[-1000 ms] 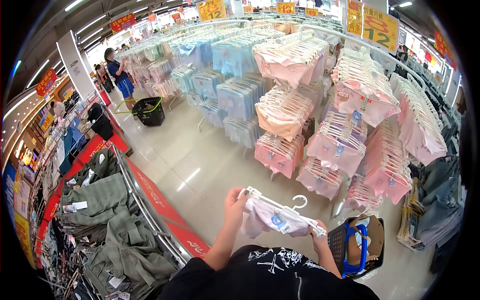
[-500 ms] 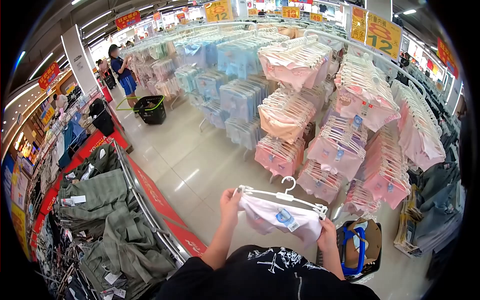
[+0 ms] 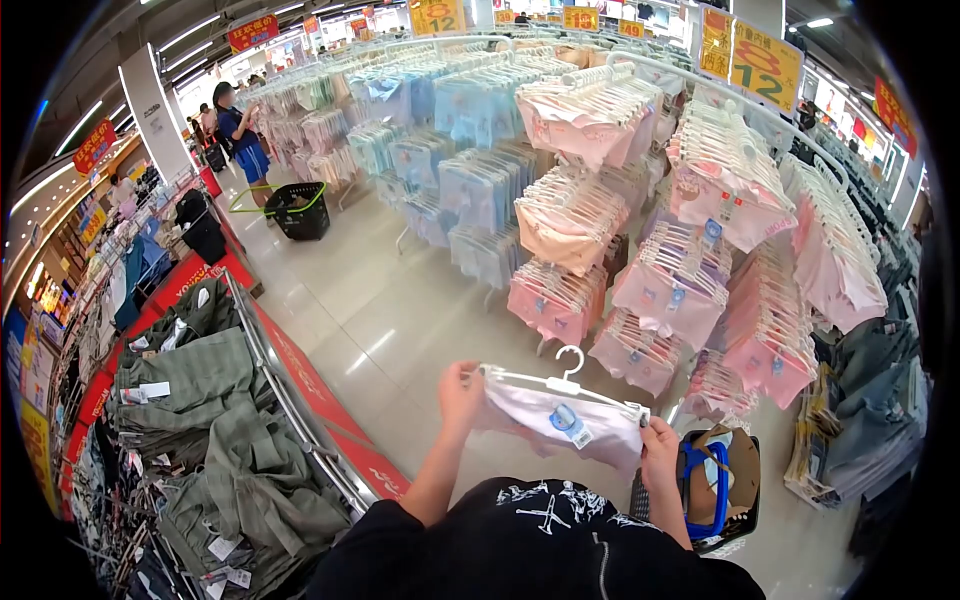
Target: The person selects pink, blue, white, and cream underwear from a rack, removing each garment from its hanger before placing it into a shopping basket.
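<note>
One black basket (image 3: 300,218) stood on the floor at left; nearer, the left hand (image 3: 463,394), its arm bent forward, had its grip pinching one end of a single white hanger (image 3: 562,384). Between the hands, before the chest, hung one pale pink garment (image 3: 520,409), its hook (image 3: 571,359) more upright than a second before. The right hand (image 3: 658,446), lower in view, pinched the other end, near one blue-handled basket (image 3: 748,522).

A clothes shop: price signs (image 3: 766,74) above rows of hanging garments (image 3: 568,235).
</note>
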Tool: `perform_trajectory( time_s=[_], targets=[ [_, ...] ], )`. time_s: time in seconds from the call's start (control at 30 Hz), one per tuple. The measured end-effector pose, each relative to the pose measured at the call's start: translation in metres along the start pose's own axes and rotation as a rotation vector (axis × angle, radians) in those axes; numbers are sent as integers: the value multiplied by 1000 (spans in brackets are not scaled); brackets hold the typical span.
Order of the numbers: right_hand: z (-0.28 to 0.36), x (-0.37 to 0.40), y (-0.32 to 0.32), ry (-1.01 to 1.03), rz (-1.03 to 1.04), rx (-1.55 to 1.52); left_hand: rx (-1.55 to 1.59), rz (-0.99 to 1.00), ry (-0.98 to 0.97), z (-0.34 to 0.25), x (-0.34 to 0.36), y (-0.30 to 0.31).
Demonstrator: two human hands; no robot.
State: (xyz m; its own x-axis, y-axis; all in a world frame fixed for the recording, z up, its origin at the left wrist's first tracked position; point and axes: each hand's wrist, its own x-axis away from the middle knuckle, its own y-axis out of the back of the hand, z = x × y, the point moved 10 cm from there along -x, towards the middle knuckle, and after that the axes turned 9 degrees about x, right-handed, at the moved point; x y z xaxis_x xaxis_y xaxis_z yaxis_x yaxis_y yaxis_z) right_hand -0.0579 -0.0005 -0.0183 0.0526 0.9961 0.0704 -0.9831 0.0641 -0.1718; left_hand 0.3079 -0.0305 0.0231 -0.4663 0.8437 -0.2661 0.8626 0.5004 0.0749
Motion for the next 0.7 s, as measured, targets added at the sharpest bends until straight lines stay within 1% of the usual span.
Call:
perform_trajectory(
  time_s=[0.03, 0.07, 0.13, 0.17, 0.23, 0.33, 0.43, 0.47, 0.5, 0.53, 0.57, 0.6, 0.7],
  targets=[
    [-1, 1, 1, 20, -23, 73, -255, -57, -213, -26, 7, 0],
    [0, 3, -6, 35, -4, 191, -510, -112, -428, -61, 18, -6],
    [2, 9, -30, 62, 37, 428, -355, 127, -497, -82, 33, -39],
    [5, 12, -44, 138, 91, 586, -275, 248, -523, -86, 44, -57],
    [4, 19, -70, 287, 195, 900, -123, 604, -466, -76, 77, -102],
    [12, 24, -80, 428, 191, 943, -164, 1044, -116, -40, 116, -149],
    [9, 22, -67, 306, 151, 799, 40, 887, 98, -32, 116, -144],
    [8, 23, -61, 256, 138, 749, 95, 893, 77, -31, 117, -145],
    [1, 23, -54, 137, 146, 750, 150, 897, 60, -27, 116, -144],
    [-4, 22, -50, 121, 126, 658, 204, 902, 44, -27, 116, -145],
    [-13, 19, -46, 107, 104, 563, 176, 876, -40, -30, 114, -144],
    [-16, 20, -43, 93, 79, 468, 182, 850, -14, -32, 112, -144],
    [-13, 19, -43, 24, 66, 476, 197, 806, 81, -32, 115, -146]
  ],
)
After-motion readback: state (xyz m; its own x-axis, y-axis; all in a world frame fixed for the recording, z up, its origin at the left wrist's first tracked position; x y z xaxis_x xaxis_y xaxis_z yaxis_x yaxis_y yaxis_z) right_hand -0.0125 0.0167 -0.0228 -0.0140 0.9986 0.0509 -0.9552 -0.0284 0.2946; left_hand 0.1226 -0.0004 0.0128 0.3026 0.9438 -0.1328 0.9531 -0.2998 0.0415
